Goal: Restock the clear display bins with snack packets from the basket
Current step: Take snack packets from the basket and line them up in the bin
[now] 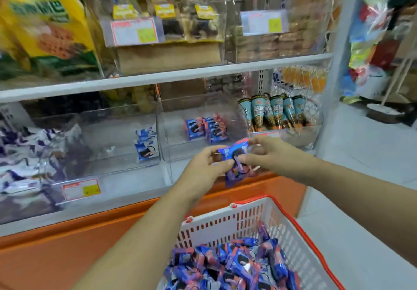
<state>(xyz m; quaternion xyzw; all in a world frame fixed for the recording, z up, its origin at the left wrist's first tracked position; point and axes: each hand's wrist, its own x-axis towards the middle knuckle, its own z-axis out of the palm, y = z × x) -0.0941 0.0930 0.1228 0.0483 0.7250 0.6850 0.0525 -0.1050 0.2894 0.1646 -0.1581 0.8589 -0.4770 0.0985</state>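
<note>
head view: the camera is looking down past two bare forearms at a shop shelf [158,80].
left hand [204,163]: is pinching the left edge of the held packets [235,154], with its fingers curled onto them.
right hand [269,152]: is gripping the same packets by their right edge, thumb below and fingers on top.
held packets: blue and pink, hanging in the air between the two hands, above the basket [293,218] and just in front of the middle bin [178,145]. One is drooping lower than the rest, and blur is hiding the count.
basket: white with a red rim, sitting low at the right under the forearms.
basket packets [237,265]: are lying in a loose heap across the basket's bottom, the same blue and pink as those held.
middle bin: clear, carrying a few matching binned packets [204,129] that are standing toward its back.
left bin [108,145]: clear, keeping a few pale packets [145,143] against its right wall.
far-left bin [67,172]: is holding a pile of white packets [22,161] with purple print.
right bin [293,136]: is holding a row of teal cones [273,113] standing upright.
price tag [81,189]: is sitting on the front edge below the left bin.
plinth [90,222]: orange, running under the bins.
yellow bag [40,23]: is showing blurred at the top left.
</note>
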